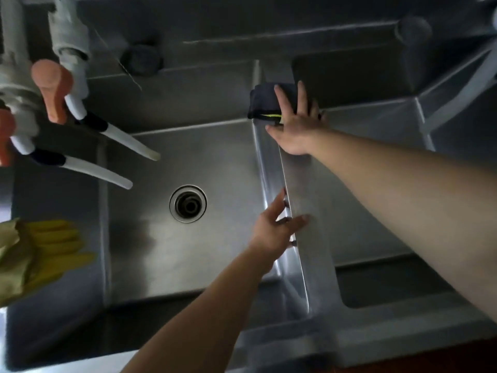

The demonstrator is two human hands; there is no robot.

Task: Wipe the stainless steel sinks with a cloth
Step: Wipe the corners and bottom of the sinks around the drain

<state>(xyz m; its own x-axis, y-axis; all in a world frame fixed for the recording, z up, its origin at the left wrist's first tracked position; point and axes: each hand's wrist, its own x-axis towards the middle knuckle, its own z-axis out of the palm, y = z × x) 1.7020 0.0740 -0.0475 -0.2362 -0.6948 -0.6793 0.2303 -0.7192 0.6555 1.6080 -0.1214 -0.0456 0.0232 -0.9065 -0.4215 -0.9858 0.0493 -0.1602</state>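
Here the right hand (pixel 294 122), fingers spread flat, presses a dark folded cloth (pixel 265 105) on the far end of the steel divider (pixel 298 189) between the sinks; the left hand (pixel 277 227) braces its near part, open, holding nothing. Next, likely a steady pull nearward along the divider.

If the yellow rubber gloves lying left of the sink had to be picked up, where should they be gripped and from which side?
Probably at the cuff end, coming from above. The yellow rubber gloves lie flat on the ledge left of the sink basin, fingers pointing toward the basin. The cuffs look bunched and thicker, giving more to pinch than the thin, floppy fingers, and both gloves may lift together.
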